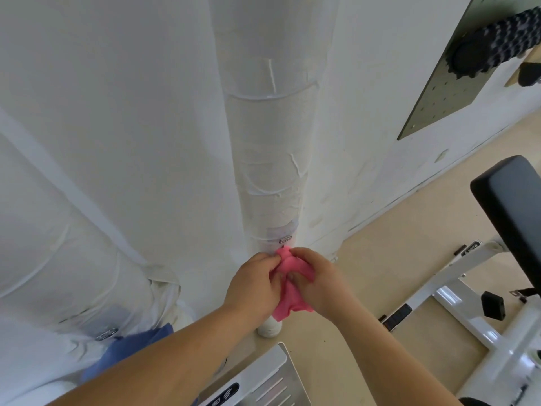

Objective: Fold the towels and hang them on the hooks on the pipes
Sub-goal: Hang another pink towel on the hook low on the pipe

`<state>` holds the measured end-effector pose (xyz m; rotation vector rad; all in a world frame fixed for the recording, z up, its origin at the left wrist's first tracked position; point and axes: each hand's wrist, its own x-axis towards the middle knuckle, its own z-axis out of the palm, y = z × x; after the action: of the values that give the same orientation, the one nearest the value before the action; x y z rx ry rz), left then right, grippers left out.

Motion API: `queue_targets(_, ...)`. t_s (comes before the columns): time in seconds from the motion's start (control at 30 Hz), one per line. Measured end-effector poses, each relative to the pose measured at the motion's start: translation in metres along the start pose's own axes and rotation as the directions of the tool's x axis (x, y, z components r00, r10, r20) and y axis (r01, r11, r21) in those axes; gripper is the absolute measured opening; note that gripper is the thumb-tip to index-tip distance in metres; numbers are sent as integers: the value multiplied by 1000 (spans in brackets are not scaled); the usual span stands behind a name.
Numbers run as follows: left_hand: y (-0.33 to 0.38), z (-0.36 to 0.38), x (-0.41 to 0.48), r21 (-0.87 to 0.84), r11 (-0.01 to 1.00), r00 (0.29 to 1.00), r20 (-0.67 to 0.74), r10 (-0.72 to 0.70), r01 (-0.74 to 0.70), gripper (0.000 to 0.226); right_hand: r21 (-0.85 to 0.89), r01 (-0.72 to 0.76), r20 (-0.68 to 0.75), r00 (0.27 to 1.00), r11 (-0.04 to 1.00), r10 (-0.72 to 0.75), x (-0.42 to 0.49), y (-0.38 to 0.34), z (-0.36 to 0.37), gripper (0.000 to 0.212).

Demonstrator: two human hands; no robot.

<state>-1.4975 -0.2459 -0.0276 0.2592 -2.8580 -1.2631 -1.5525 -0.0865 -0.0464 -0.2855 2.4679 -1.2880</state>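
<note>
A pink towel (pixel 288 291) hangs bunched against the middle white pipe (pixel 269 142), its top edge just below a small metal hook (pixel 285 239). My left hand (pixel 254 285) pinches the towel's upper left side. My right hand (pixel 316 279) grips its upper right side, fingers curled into the cloth. A blue towel (pixel 131 351) hangs from another hook (pixel 106 334) on the big white pipe (pixel 58 259) at the left, partly hidden by my left forearm.
A white weight bench frame (pixel 456 291) with a black pad (pixel 515 218) stands at the right on the beige floor. A dark pegboard (pixel 456 83) holding a black spiked roller (pixel 491 45) is on the wall, upper right. A white machine plate (pixel 263 385) lies below.
</note>
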Motion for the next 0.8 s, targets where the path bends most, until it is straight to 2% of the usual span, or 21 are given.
queue_targets(0.1,-2,1,5,-12,999,999,-13,-36,35,26,13,-18,-15,1000,1000,19,3,1,4,43)
queue_targets(0.27,1,7,13,62,994,996,-18,-88,89,22,104,-44,-40,998,994,49,4,7,9,44)
queue_targets(0.37,4,4,14,46,991,992,14,-123,122,24,106,-55,-36,998,993,59,7,7,11,44)
queue_targets(0.6,18,-18,2,30,991,985,112,-130,128,26,-15,-48,45,998,999,49,-5,-5,2,51)
queue_targets(0.8,20,-36,-11,-26,991,988,87,-131,133,33,-159,67,-32,997,985,-74,-6,-20,-11,53)
